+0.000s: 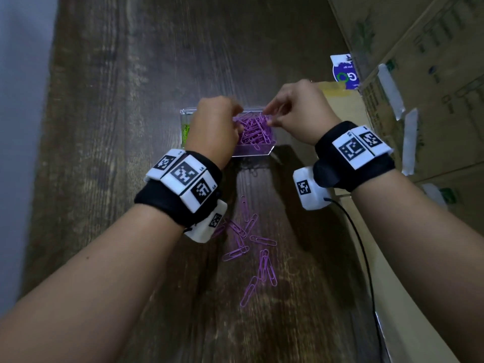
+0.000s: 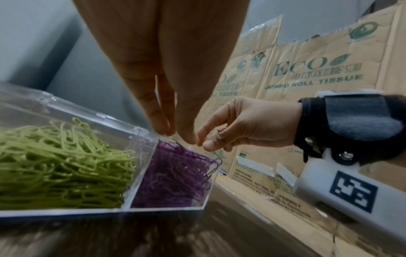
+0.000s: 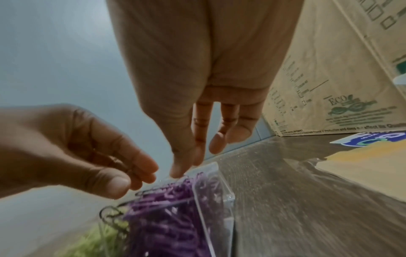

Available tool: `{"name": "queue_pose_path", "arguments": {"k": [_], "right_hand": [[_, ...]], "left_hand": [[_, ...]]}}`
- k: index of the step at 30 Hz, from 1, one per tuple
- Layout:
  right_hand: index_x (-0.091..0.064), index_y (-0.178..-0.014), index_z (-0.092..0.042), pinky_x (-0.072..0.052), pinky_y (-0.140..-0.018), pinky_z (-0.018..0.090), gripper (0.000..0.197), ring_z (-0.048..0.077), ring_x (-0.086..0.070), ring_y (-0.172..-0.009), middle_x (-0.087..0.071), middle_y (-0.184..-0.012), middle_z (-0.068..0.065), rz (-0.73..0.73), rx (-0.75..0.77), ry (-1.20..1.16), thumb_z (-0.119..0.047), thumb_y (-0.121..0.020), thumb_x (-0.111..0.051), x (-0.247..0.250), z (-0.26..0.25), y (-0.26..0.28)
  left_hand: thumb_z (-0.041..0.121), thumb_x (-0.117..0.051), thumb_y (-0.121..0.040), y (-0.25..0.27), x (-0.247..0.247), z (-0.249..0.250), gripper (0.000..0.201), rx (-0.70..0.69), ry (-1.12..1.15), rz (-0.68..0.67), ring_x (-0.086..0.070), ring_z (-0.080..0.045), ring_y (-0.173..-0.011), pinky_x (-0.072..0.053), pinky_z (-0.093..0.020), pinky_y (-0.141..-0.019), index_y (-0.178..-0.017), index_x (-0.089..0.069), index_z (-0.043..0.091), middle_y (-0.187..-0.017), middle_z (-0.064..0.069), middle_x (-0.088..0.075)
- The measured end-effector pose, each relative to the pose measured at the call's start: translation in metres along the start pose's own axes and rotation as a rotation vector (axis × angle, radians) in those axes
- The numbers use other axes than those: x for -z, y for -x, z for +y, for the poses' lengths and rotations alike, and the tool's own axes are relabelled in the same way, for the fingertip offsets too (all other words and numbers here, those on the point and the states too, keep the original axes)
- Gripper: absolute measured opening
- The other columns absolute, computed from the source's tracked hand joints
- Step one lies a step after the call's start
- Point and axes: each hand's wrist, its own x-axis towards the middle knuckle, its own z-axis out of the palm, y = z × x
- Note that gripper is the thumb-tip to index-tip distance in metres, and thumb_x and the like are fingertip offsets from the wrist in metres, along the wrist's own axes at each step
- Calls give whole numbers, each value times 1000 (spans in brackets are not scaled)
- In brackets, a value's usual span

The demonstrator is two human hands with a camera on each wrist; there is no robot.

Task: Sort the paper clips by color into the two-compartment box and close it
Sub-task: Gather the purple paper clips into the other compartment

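Note:
A clear two-compartment box [image 1: 188, 111] sits on the dark wooden table, its lid [image 2: 66, 107] tipped back. Green clips [image 2: 54, 165] fill the left compartment and purple clips [image 1: 255, 132] are heaped in the right one. Both hands hover just over the purple heap. My left hand [image 2: 175, 137] points its fingers down with thumb and fingertips close together. A thin wire shows beside them, and I cannot make out whether it is held. My right hand [image 3: 186, 167] hangs with loosely curled fingers and nothing visible between them. Several loose purple clips [image 1: 251, 242] lie on the table nearer to me.
Stacked cardboard cartons [image 1: 419, 74] wall off the right side, with a flat tan sheet [image 1: 348, 108] at their foot. A blue and white card [image 1: 344, 72] lies behind the right hand. A black cable [image 1: 366, 258] trails from the right wrist. The table edge runs down the left.

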Motion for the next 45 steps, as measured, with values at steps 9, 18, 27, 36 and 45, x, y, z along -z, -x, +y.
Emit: {"name": "queue_pose_path", "arguments": {"k": [9, 18, 27, 36, 45], "right_hand": [[-76, -94, -21, -49, -85, 37, 21, 11, -54, -90, -65, -103, -4, -15, 71, 108, -28, -74, -78, -11, 5, 11], [-77, -88, -21, -47, -81, 32, 12, 15, -57, -90, -64, -98, -3, -15, 118, 150, -22, -77, -76, -6, 7, 10], [-76, -94, -20, -45, -94, 43, 13, 20, -55, -104, -64, -107, -3, -28, 192, 187, -17, -83, -68, -11, 9, 18], [-70, -78, -22, -49, -68, 30, 8, 12, -58, -70, -63, -76, -5, -64, 141, -43, -14, -79, -71, -19, 10, 108], [-62, -95, -24, -42, -75, 25, 26, 9, -49, -91, -46, -95, -10, -178, -129, 46, -42, -78, -71, -80, -8, 187]], "left_hand": [[13, -65, -83, -5, -3, 8, 15, -124, -219, -192, -64, -26, -88, -51, -35, -84, -96, -74, 15, -92, -8, -70], [14, -64, -84, -9, 4, 9, 19, -318, -341, -257, -60, -28, -97, -49, -39, -86, -102, -71, 14, -104, -11, -65], [28, -63, -85, -4, -5, 11, 24, -354, -390, -195, -58, -31, -89, -43, -37, -74, -97, -71, 9, -95, -14, -63], [27, -69, -80, 53, 12, -12, 17, -415, -216, -178, -58, -27, -76, -40, -32, -63, -77, -68, 10, -79, -9, -63], [24, -78, -72, 141, -12, -71, 21, 6, -130, -355, -49, -18, -83, -32, -25, -68, -77, -62, 12, -86, -1, -47]]}}
